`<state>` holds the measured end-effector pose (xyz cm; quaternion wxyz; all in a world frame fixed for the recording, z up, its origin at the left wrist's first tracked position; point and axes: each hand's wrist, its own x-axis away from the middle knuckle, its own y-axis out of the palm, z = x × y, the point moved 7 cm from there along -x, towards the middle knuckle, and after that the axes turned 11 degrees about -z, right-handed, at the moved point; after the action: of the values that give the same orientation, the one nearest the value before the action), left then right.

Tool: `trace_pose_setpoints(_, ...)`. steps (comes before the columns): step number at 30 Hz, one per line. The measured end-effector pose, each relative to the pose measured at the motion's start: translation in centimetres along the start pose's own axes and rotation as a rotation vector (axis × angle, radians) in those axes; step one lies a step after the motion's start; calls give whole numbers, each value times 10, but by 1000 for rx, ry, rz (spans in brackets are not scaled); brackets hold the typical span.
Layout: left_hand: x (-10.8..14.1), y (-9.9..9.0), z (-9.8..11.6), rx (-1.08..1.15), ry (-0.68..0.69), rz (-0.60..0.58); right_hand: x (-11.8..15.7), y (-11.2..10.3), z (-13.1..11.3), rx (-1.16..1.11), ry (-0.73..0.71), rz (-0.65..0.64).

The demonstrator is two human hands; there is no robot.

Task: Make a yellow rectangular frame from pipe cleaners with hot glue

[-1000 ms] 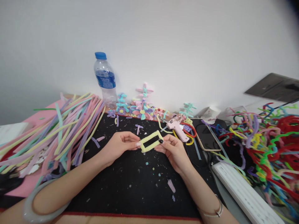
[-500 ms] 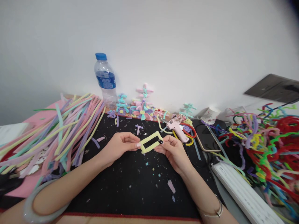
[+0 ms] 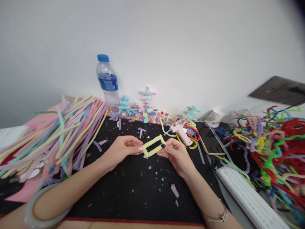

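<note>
A pale yellow pipe cleaner point(image 3: 152, 153), bent into a slanted rectangular frame, is held above the black mat point(image 3: 133, 197). My left hand point(image 3: 127, 147) pinches its left end between thumb and fingertips. At the right end, my right hand point(image 3: 173, 154) grips it, a dark-nailed thumb on top. The middle of the frame is open and shows the mat through it. Just beyond my right hand lies a pink glue gun point(image 3: 180, 132). A small purple T-shaped piece point(image 3: 142, 131) rests on the mat behind the frame.
Pastel pipe cleaners point(image 3: 71, 130) spread across the left. Twisted bright ones point(image 3: 269, 159) heap at the right beside a white power strip point(image 3: 252, 197) and a phone point(image 3: 211, 140). A plastic bottle point(image 3: 107, 82) and small pipe-cleaner figures point(image 3: 147, 108) stand along the wall.
Both hands stay almost still on the yellow frame. Its upper right corner looks slightly more closed; otherwise nothing has visibly moved.
</note>
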<state>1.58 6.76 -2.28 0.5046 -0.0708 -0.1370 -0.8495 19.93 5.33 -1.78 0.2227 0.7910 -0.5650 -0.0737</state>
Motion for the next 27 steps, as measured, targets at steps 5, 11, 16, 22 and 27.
trace_pose_setpoints(5,0,1,0,27,-12,-5,-1,1,0,29,5,-21)
trace_pose_setpoints(11,0,2,-1,14,-8,-14,-2,0,-4,72,-38,20)
trace_pose_setpoints(16,0,2,1,-23,-6,-10,-1,-4,-4,116,-58,67)
trace_pose_setpoints(22,-1,2,1,-66,8,-11,-1,-5,-3,87,-37,92)
trace_pose_setpoints(27,-1,5,1,-44,11,-29,-1,-8,-2,74,-35,112)
